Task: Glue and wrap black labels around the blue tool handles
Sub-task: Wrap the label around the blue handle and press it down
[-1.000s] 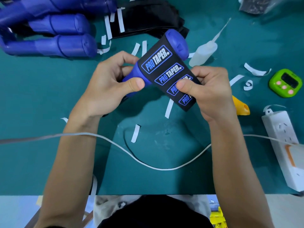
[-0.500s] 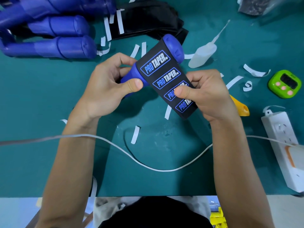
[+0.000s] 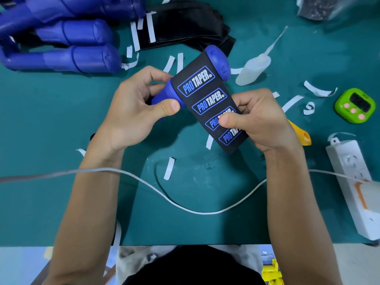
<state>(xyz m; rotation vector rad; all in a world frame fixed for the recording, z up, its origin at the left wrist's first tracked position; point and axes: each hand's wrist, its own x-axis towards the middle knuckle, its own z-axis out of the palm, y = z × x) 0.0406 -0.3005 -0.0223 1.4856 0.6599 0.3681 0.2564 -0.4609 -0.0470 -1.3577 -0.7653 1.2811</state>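
A blue tool handle is held above the green mat, its rounded end pointing up and right. A black label printed with several "PRO TAPER" logos lies over the handle and hangs down toward me. My left hand grips the narrow part of the handle, thumb on top next to the label's edge. My right hand pinches the label's lower part, thumb across the third logo. The handle's underside is hidden by the label.
Several blue handles are piled at the back left, beside a stack of black labels. A clear glue bottle, a green timer, a yellow tool, a white power strip and its cable lie around. White paper strips litter the mat.
Both hands and the handle have shifted slightly down and left. My right thumb has stayed on the label's third logo.
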